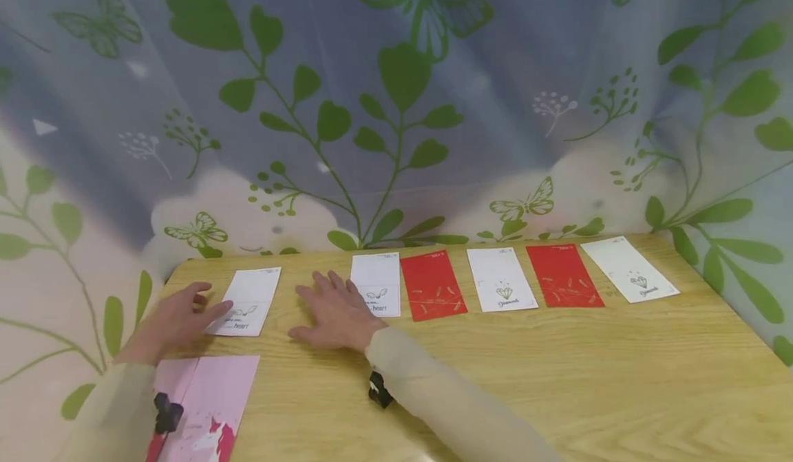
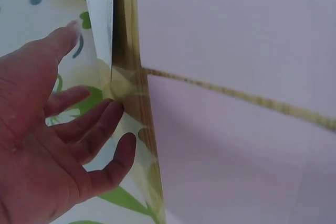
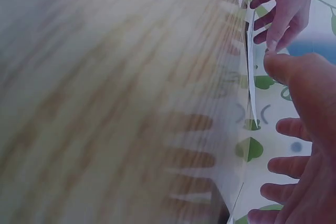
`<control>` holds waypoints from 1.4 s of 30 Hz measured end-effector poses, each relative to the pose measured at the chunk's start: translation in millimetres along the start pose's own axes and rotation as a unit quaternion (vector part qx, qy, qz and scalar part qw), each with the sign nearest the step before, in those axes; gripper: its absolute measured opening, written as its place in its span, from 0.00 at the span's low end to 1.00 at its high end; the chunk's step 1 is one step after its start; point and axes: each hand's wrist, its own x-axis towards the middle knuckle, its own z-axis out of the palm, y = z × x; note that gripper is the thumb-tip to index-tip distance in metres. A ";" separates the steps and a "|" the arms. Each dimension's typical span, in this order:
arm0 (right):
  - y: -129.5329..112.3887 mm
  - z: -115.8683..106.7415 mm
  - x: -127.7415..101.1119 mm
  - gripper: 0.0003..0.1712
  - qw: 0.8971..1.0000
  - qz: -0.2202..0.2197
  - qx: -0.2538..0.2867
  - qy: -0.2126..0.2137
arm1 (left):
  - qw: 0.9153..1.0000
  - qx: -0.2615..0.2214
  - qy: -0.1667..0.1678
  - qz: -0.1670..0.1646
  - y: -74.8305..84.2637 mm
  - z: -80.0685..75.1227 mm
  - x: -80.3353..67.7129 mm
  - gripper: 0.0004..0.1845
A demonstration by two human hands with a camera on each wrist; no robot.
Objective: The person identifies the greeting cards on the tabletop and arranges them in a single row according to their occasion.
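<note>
My left hand (image 1: 176, 317) is at the left edge of a flat white paper piece (image 1: 248, 303), printed with wings and the word "heart". Its thumb overlaps that edge in the head view, and in the left wrist view the fingers are loosely bent and apart from the thumb. My right hand (image 1: 337, 314) hovers low over the table with spread fingers, holding nothing. Its fingers partly cover a second white paper piece (image 1: 376, 269) with the same print. A pink paper sheet (image 1: 238, 379) with a unicorn lies below my left hand, partly hidden by the forearm.
Right of my right hand, a row continues along the far edge: a red paper piece (image 1: 431, 283), a white one with a diamond print (image 1: 500, 276), another red one (image 1: 564, 273) and another diamond one (image 1: 628, 266). The wooden table (image 1: 557, 372) meets a leaf-patterned curtain (image 1: 396, 138) behind.
</note>
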 end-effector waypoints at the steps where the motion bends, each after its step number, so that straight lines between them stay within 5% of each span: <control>1: 0.2 0.8 0.0 0.43 1.000 0.000 -0.001 0.000 | 1.000 0.000 -0.003 -0.011 -0.1 1.1 1.1 0.51; 4: -0.2 2.8 0.3 0.42 1.000 -0.003 -0.003 0.002 | 0.999 0.002 -0.002 -0.035 1.9 4.0 3.9 0.53; 17: -4.3 3.5 -2.5 0.41 1.000 -0.006 -0.011 0.001 | 0.999 -0.002 -0.004 -0.047 10.2 3.6 9.2 0.56; 32: 7.5 2.0 0.0 0.40 1.000 -0.013 -0.002 0.015 | 0.989 -0.102 -0.046 -0.092 23.2 2.1 23.5 0.55; 42: 9.7 0.4 2.3 0.31 0.991 -0.005 0.113 0.074 | 0.993 -0.093 0.008 -0.070 36.0 4.3 29.3 0.47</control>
